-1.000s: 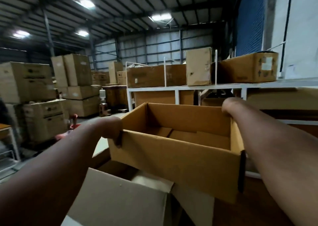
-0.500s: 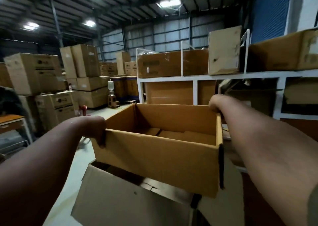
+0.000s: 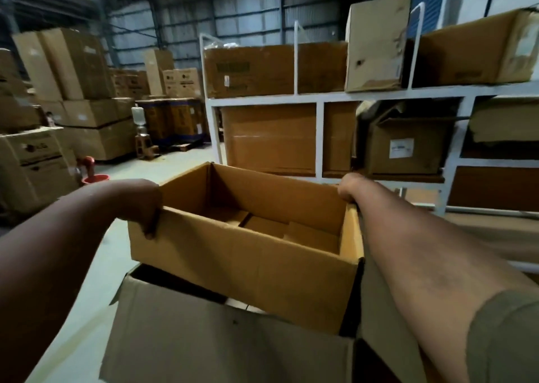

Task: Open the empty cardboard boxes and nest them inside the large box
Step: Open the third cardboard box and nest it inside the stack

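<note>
Hanging empty above the large box (image 3: 221,341) at 6 o'clock, the box (image 3: 242,269) looks light, stiff-walled, crushable. Left hand (image 3: 143,204) grips its 9 o'clock corner; right hand (image 3: 348,188) apparently clasps the 2 o'clock rim. Corners suit best.

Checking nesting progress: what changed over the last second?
The open brown cardboard box has come down, its bottom now dipping into the large grey-brown cardboard box below. Left hand and right hand still grip its side walls; nothing let go.
</note>
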{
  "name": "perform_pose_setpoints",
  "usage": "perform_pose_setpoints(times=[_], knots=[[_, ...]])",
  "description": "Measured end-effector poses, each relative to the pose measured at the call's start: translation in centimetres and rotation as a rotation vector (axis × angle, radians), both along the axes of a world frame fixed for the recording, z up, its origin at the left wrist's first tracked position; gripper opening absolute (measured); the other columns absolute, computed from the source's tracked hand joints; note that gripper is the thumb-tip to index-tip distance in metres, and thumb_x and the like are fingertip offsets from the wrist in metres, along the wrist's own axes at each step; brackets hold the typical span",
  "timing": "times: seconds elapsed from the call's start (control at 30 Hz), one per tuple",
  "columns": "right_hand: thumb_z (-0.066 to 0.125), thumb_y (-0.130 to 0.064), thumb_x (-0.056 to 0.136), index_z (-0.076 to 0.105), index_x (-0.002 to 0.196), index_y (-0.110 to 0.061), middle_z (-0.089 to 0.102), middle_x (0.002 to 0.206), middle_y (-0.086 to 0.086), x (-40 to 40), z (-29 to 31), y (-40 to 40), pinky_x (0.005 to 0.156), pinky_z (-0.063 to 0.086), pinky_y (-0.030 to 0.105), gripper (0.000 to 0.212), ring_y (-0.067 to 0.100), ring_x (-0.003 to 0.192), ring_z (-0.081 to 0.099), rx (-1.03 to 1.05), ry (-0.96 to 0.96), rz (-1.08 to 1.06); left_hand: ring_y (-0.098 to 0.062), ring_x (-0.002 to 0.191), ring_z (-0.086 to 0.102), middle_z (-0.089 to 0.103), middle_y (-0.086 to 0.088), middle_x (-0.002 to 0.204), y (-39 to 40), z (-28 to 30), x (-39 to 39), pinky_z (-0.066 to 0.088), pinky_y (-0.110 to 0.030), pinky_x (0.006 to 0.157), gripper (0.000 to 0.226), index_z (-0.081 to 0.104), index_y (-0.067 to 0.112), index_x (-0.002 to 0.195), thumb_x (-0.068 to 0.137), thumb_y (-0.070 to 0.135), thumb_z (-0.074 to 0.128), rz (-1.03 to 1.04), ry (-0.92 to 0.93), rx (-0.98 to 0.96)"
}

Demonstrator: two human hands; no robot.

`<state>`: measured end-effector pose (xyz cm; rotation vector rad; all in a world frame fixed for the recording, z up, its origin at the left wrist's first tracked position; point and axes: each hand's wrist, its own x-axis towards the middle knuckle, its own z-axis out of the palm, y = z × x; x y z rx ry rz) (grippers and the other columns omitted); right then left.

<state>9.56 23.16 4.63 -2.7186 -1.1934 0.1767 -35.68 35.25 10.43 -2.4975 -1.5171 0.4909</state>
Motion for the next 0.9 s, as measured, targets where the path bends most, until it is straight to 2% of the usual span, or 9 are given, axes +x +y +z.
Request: perform_pose_setpoints(times=[0.07, 0.13, 0.17, 0.33, 0.53, 0.63, 0.7, 0.8, 0.9], knots=[[0.057, -0.011, 0.109, 0.072, 0.128, -0.008, 0.071, 0.117, 0.014, -0.3, -1.4, -0.3, 0.079, 0.061, 0.040, 0.024, 0.029, 0.102, 0.072, -0.031, -0.035, -0.010, -0.006, 0.093, 0.065, 0.070, 0.013, 0.102, 0.4, -0.9, 0.6, 0.049, -0.019, 0.075, 0.051, 0.078, 0.027, 0.124, 0.079, 0.041, 0.097, -0.025, -0.020, -0.043], [0.060, -0.014, 0.108, 0.073, 0.115, -0.008, 0.070, 0.104, 0.014, 0.3, -2.4, -0.9, 0.061, 0.051, 0.039, 0.016, 0.028, 0.088, 0.069, 0.001, -0.068, -0.068, -0.011, 0.104, 0.069, 0.074, 0.006, 0.114, 0.7, -2.0, 1.4, 0.056, -0.022, 0.088, 0.054, 0.077, 0.022, 0.129, 0.081, 0.036, 0.097, -0.058, -0.039, -0.061], [0.061, -0.016, 0.108, 0.073, 0.108, -0.009, 0.070, 0.099, 0.014, 0.7, -2.6, -0.9, 0.058, 0.047, 0.038, 0.014, 0.028, 0.083, 0.068, 0.019, -0.070, -0.107, -0.013, 0.106, 0.070, 0.074, 0.004, 0.116, 1.0, -2.5, 1.7, 0.057, -0.024, 0.092, 0.055, 0.077, 0.021, 0.131, 0.081, 0.035, 0.097, -0.073, -0.041, -0.061], [0.064, -0.019, 0.107, 0.073, 0.103, -0.009, 0.071, 0.098, 0.013, 1.4, -2.4, 0.2, 0.067, 0.055, 0.039, 0.015, 0.029, 0.084, 0.069, 0.081, -0.043, -0.161, -0.016, 0.102, 0.072, 0.076, 0.003, 0.110, 3.6, -2.7, 2.0, 0.062, -0.030, 0.094, 0.056, 0.081, 0.020, 0.125, 0.076, 0.041, 0.100, -0.097, -0.037, -0.084], [0.060, -0.015, 0.106, 0.074, 0.107, -0.012, 0.071, 0.098, 0.012, 3.2, -0.1, 2.5, 0.068, 0.058, 0.040, 0.015, 0.030, 0.084, 0.070, 0.123, -0.114, -0.145, -0.016, 0.096, 0.073, 0.077, 0.004, 0.103, 6.0, -2.4, 2.0, 0.062, -0.029, 0.085, 0.055, 0.084, 0.023, 0.118, 0.072, 0.048, 0.101, -0.111, -0.093, -0.058], [0.063, -0.014, 0.104, 0.075, 0.106, -0.015, 0.074, 0.100, 0.012, 3.7, 0.2, 3.0, 0.072, 0.062, 0.043, 0.012, 0.031, 0.086, 0.073, 0.148, -0.122, -0.144, -0.012, 0.088, 0.071, 0.076, 0.007, 0.096, 6.3, -4.6, 2.4, 0.058, -0.023, 0.074, 0.053, 0.085, 0.024, 0.115, 0.071, 0.051, 0.100, -0.111, -0.078, -0.056], [0.063, -0.015, 0.106, 0.075, 0.108, -0.012, 0.074, 0.102, 0.013, 3.4, -0.9, 3.0, 0.076, 0.063, 0.043, 0.013, 0.031, 0.088, 0.073, 0.063, -0.118, -0.112, -0.011, 0.088, 0.070, 0.075, 0.008, 0.100, 5.9, -6.4, 2.6, 0.055, -0.022, 0.073, 0.056, 0.084, 0.024, 0.119, 0.072, 0.049, 0.100, -0.114, -0.037, -0.102], [0.063, -0.013, 0.105, 0.075, 0.116, -0.010, 0.069, 0.097, 0.012, 2.4, -3.4, 3.5, 0.063, 0.054, 0.038, 0.016, 0.028, 0.081, 0.068, -0.098, -0.121, -0.073, -0.017, 0.101, 0.070, 0.075, 0.001, 0.117, 5.1, -8.4, 2.4, 0.056, -0.023, 0.086, 0.067, 0.077, 0.019, 0.134, 0.076, 0.044, 0.099, -0.068, 0.079, -0.178], [0.062, -0.004, 0.100, 0.070, 0.117, -0.016, 0.064, 0.092, 0.011, 1.0, -5.2, 4.1, 0.055, 0.046, 0.036, 0.022, 0.027, 0.076, 0.065, -0.056, -0.143, -0.097, -0.019, 0.096, 0.066, 0.070, 0.001, 0.108, 4.8, -10.4, 2.1, 0.056, -0.024, 0.087, 0.063, 0.076, 0.015, 0.136, 0.082, 0.042, 0.095, -0.012, 0.144, -0.199]])
